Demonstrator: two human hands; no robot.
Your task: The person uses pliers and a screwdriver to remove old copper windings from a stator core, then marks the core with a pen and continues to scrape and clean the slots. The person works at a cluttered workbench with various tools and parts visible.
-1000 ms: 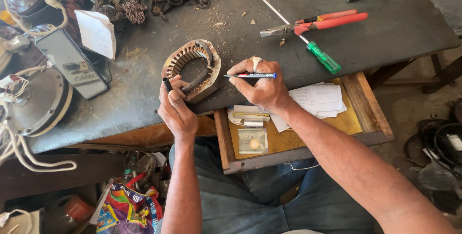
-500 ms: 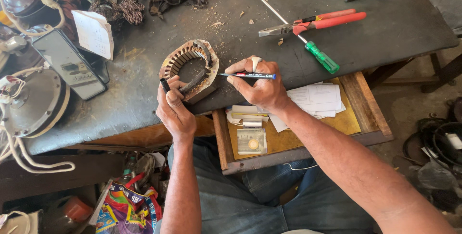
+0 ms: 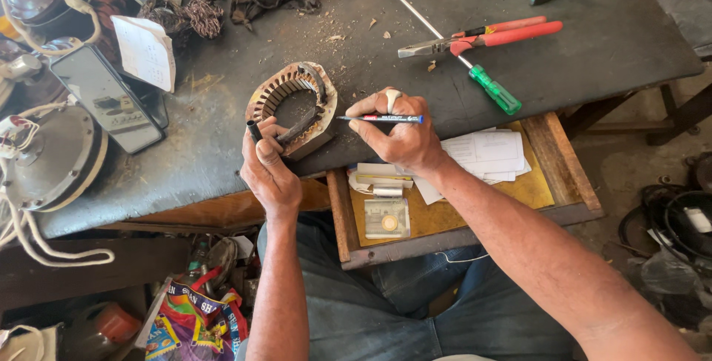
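Rusty brown metal marks the ring-shaped motor stator (image 3: pixel 293 105), which lies on the dark workbench (image 3: pixel 593 42) left of the frame's centre, its slotted inner rim facing up. The left hand (image 3: pixel 268 172) sits at the stator's lower left edge with its fingers curled shut around a small dark cap (image 3: pixel 254 130), the thumb resting against the ring. The right hand (image 3: pixel 400 132) is just right of the stator, fingers pinched on a marker pen (image 3: pixel 380 118) held level, its tip pointing left toward the ring. In the upper right of the frame lie red-handled pliers (image 3: pixel 489 36) and a green-handled screwdriver (image 3: pixel 475 71), crossing each other. Below the right hand an open wooden drawer (image 3: pixel 549 161) holds white papers (image 3: pixel 486 155). A grey meter (image 3: pixel 104 97) lies at the left.
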